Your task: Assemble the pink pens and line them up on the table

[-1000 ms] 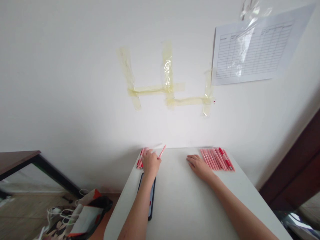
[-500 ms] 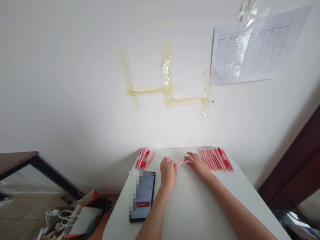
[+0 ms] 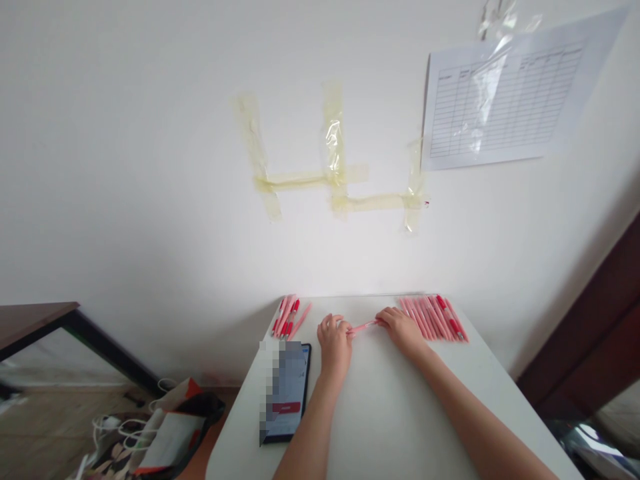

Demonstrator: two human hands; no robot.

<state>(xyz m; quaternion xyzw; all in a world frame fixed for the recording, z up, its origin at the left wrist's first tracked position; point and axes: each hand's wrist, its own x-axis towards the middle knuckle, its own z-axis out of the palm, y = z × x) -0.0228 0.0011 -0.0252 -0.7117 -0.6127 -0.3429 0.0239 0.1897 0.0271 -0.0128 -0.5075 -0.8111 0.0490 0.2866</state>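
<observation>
Between my two hands, low over the white table, is a slim pink pen (image 3: 362,327) with a pale section toward its right end. My left hand (image 3: 336,339) grips its left end, fingers curled round it. At the opposite end, the fingertips of my right hand (image 3: 401,331) are pinched together on the pen's tip; exactly what they grasp is too small to make out. Just beyond my right hand lies a row of several pink pens (image 3: 425,318), with a red pen (image 3: 449,318) among them. Left of my left hand is a smaller group of pink and red pens (image 3: 287,316).
A phone (image 3: 287,393), partly pixelated, lies on the white table (image 3: 395,427) beside my left forearm. The wall behind carries yellowed tape (image 3: 334,147) and a printed sheet (image 3: 505,107). Bags (image 3: 170,440) stand on the floor at left, near a dark-framed table (image 3: 40,320).
My right hand has moved slightly right, and its spread fingers have closed on the pen's right end. The left hand keeps its grip, shifted only a little left.
</observation>
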